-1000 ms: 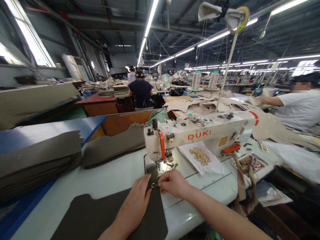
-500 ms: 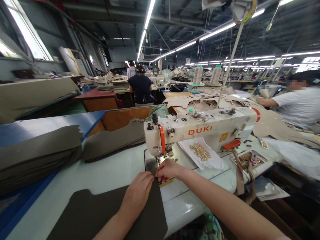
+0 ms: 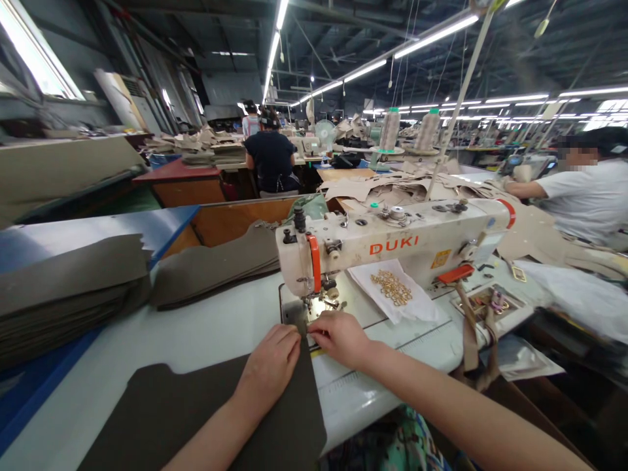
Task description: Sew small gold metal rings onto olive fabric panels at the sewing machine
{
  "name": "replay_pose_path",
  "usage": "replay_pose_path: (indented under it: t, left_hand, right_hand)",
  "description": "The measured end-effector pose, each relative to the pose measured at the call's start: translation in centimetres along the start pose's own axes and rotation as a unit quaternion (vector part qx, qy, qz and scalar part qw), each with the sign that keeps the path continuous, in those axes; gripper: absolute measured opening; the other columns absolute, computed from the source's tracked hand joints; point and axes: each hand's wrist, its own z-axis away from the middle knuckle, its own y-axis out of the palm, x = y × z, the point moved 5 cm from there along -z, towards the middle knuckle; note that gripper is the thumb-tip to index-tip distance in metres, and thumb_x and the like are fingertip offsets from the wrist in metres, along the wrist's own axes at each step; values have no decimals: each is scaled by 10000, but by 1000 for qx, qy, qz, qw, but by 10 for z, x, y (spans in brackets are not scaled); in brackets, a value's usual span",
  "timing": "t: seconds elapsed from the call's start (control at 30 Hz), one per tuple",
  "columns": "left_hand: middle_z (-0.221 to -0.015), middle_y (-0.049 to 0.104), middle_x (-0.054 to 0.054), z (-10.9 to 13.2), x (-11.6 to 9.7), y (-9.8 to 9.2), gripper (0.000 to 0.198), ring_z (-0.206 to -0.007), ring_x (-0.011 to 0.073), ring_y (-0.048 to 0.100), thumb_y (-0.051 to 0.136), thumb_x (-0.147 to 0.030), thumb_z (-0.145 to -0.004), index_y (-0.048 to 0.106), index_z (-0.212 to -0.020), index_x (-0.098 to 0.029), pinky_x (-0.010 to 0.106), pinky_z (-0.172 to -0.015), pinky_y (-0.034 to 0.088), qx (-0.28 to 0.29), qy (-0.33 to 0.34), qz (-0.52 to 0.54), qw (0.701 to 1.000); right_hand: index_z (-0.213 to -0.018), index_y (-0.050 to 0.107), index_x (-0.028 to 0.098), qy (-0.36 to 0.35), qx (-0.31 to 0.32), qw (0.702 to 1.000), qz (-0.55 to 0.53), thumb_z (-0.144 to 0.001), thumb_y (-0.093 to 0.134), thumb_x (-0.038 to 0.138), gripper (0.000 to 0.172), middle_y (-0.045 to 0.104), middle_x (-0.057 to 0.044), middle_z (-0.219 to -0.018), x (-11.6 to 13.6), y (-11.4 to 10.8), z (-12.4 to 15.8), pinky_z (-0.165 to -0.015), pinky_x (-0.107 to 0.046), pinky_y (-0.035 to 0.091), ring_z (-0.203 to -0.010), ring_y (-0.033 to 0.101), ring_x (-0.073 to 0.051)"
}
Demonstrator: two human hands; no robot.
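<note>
A dark olive-brown fabric panel [image 3: 206,399] lies flat on the machine bed, its narrow far corner close under the needle area of a white DUKI sewing machine [image 3: 392,239]. My left hand [image 3: 272,366] rests on the panel near that corner, fingers bent together over its edge and gripping it. Just to the right, my right hand [image 3: 338,337] is closed in a pinch, its fingertips touching the panel's corner in front of the presser foot [image 3: 314,306]. Whatever sits between those fingertips is too small to make out.
Gold rings [image 3: 391,288] lie on a white cloth [image 3: 422,307] under the machine arm. Stacks of dark panels [image 3: 73,275] stand at left. A small parts tray [image 3: 510,314] and hanging straps [image 3: 470,343] are at right. A co-worker in a white shirt [image 3: 583,196] sits beyond.
The view has shifted slightly. My right hand has turned a little and its fingers now lie flatter at the panel's corner. My left hand stays on the panel.
</note>
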Motion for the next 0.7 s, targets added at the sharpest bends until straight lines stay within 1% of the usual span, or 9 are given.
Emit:
replay_pose_path:
  t: [0.07, 0.13, 0.2, 0.37, 0.53, 0.7]
  left_hand:
    - [-759, 626, 49, -1, -2, -1, 211, -744, 192, 592, 386, -116, -873, 559, -766, -174, 335, -702, 522, -5, 6, -2, 1000]
    - [-754, 625, 50, -1, -3, -1, 213, -738, 189, 590, 387, -111, -874, 559, -764, -169, 328, -694, 522, -7, 6, -6, 1000]
    - [-753, 625, 48, -1, -4, -1, 217, -739, 188, 588, 385, -106, -876, 560, -763, -168, 326, -693, 521, -6, 6, -10, 1000]
    - [-772, 628, 55, 0, -4, 0, 237, -758, 190, 585, 367, -108, -886, 573, -783, -161, 333, -714, 518, 5, 19, -9, 1000]
    - [-744, 622, 50, -1, -4, 1, 263, -719, 181, 573, 361, -113, -893, 577, -753, -167, 321, -692, 514, 12, 22, 5, 1000]
    - [-747, 625, 48, -2, -2, 2, 248, -717, 176, 566, 374, -115, -889, 576, -754, -166, 317, -692, 511, 21, 20, 14, 999]
  right_hand:
    - [-892, 679, 191, -77, -27, 994, 70, -863, 521, 182, 161, 658, -61, -891, 3, 2, 9, -810, -287, 409, -903, 562, -194]
    - [-891, 675, 186, -149, -63, 975, 149, -890, 491, 188, 184, 645, -57, -843, 7, 6, 15, -753, -272, 418, -840, 547, -188]
    - [-873, 669, 186, -186, -87, 958, 199, -894, 488, 180, 182, 632, -46, -803, 8, 9, 17, -714, -261, 421, -799, 531, -184]
    - [-826, 647, 177, -216, -98, 941, 241, -886, 503, 163, 156, 604, -31, -755, 11, 10, 17, -689, -257, 420, -760, 510, -179]
    - [-843, 641, 170, -226, -95, 935, 256, -875, 523, 149, 123, 592, -27, -746, 14, 9, 19, -682, -265, 420, -753, 507, -182]
    - [-851, 630, 164, -234, -86, 932, 263, -891, 508, 160, 128, 582, -27, -758, 13, 12, 19, -690, -275, 418, -769, 503, -187]
